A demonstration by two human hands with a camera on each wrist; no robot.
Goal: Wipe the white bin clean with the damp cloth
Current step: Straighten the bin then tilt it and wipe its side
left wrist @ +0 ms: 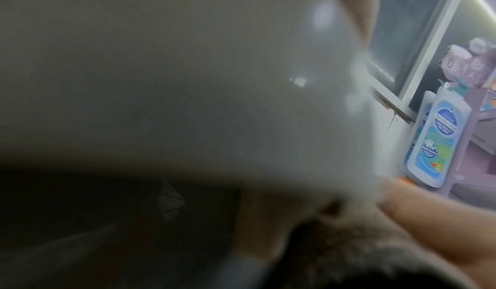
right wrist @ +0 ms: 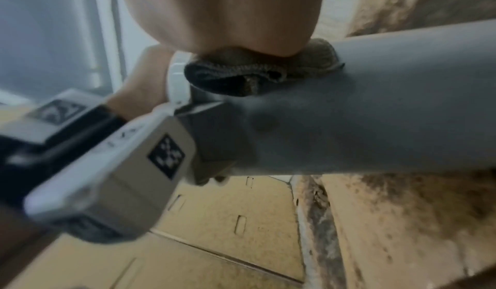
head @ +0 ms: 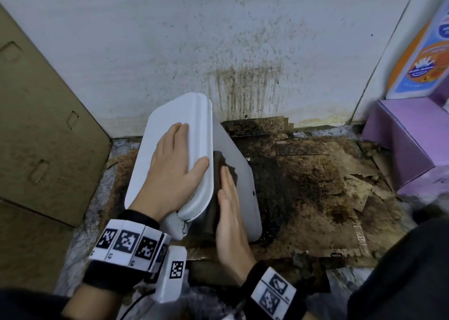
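Observation:
The white bin point(head: 243, 173) lies tipped on its side on the floor, its lid point(head: 167, 115) facing up and left. My left hand point(head: 175, 159) lies flat on the lid, fingers straight, thumb over the lid's right edge. My right hand point(head: 230, 203) presses a dark brown cloth point(head: 222, 164) against the bin's side wall with flat fingers. In the right wrist view the cloth point(right wrist: 241, 77) is bunched between my palm point(right wrist: 228, 13) and the grey-looking bin wall point(right wrist: 375, 106). The left wrist view is filled by the blurred white bin point(left wrist: 188, 81).
Stained, soaked cardboard point(head: 315, 186) covers the floor under the bin. The white wall point(head: 218, 40) behind has dirty streaks. A flattened cardboard box point(head: 43, 125) leans at left. A purple box point(head: 408, 144) and a labelled pouch point(head: 425, 59) stand at right.

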